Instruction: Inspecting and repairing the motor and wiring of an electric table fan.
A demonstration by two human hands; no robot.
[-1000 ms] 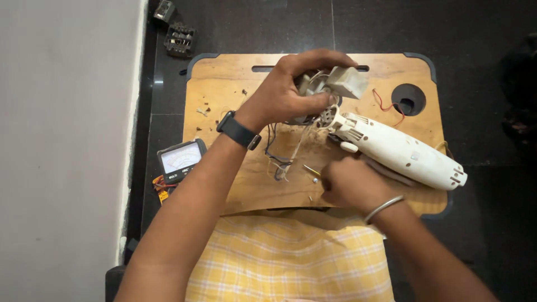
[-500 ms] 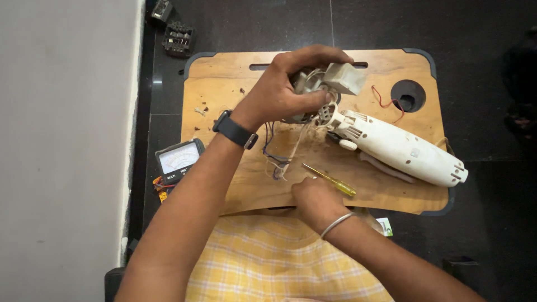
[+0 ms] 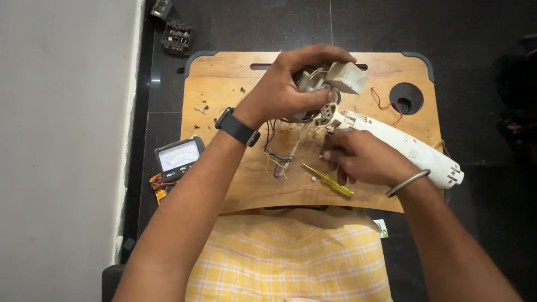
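Observation:
My left hand [image 3: 288,89] grips a small motor assembly [image 3: 313,109] with a pale square block [image 3: 348,77] on top, held just above the wooden board [image 3: 224,84]. Thin wires [image 3: 279,159] hang from it down to the board. A long white plastic appliance housing [image 3: 417,151] lies slanting to the right, its open end against the motor. My right hand [image 3: 363,159] rests on the housing's near end, with its fingers curled around that end. A yellow screwdriver [image 3: 330,180] lies on the board just below this hand, beside a tiny screw [image 3: 313,179].
An analogue multimeter [image 3: 178,156] sits at the board's left edge. The board has a round hole [image 3: 406,98] at the right with red wire [image 3: 386,105] beside it. Black parts [image 3: 176,36] lie on the dark floor at top left. A grey wall fills the left side.
My right hand left the housing, dropped to the board's front edge where the screwdriver came into view, then returned up to the housing's end. The left hand kept its hold on the motor.

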